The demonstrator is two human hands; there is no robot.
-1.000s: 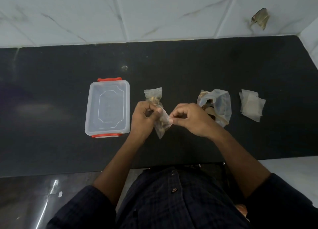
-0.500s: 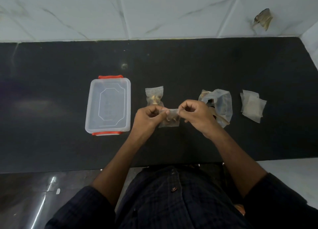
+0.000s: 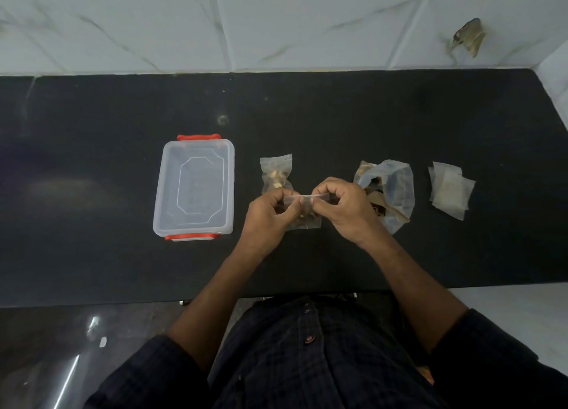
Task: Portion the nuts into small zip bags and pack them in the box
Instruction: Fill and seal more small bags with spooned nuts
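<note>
Obs. from beside the black counter: both hands are up at the middle of the work area, pinching the top strip of one small zip bag stretched level between them. The left hand has thumb and curled fingers on the strip's left end; the right hand holds the right end the same way. Nuts sit in the bag's lower part, hanging below the knuckles.

Layout, taking the held bag as the dial's centre:
- 12 o'clock, just beyond the left hand: a filled bag lying flat, apparently sealed.
- 9 o'clock: the clear box with red clips, lidless, nothing visible inside.
- 3 o'clock: the large supply bag of nuts, mouth open, partly behind the right hand.
- farther out at 3: a stack of empty bags.

Judgement: the step in hand is closing the zip — whether any of the track is mated yet cannot be read at this size. To do it well, keep the strip taut and straight, press from one end and run the pinch along to the other, and keep nuts clear of the track. Squeeze out spare air first so bags lie flat in the box. Packing not yet begun.
</note>
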